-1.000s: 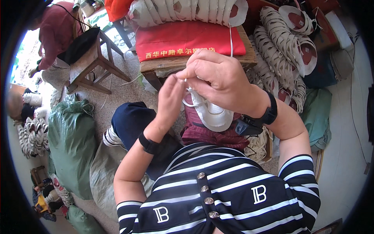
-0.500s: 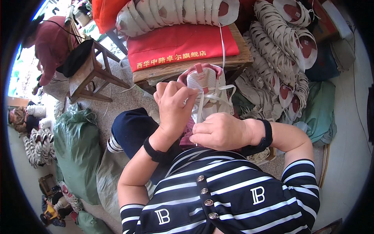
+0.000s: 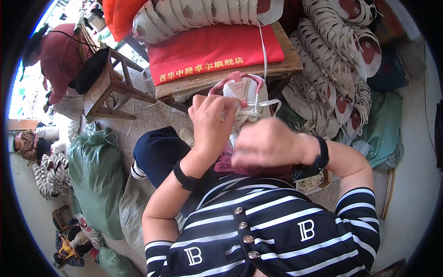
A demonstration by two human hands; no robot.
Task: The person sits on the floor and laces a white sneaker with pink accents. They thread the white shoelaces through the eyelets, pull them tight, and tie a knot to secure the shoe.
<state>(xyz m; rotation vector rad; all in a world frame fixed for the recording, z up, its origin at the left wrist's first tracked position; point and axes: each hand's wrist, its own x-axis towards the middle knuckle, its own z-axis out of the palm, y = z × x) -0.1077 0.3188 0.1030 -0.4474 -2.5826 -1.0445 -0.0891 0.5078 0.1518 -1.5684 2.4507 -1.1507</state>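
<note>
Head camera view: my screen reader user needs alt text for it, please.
A person's left hand and right hand work white laces on a white and pink shoe held on the lap. Ahead, a wooden bench carries a red cloth and stacked shoe soles.

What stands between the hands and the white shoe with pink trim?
Nothing visible. The left hand already touches the shoe at its white laces. The right hand lies just below it, no object between them.
</note>
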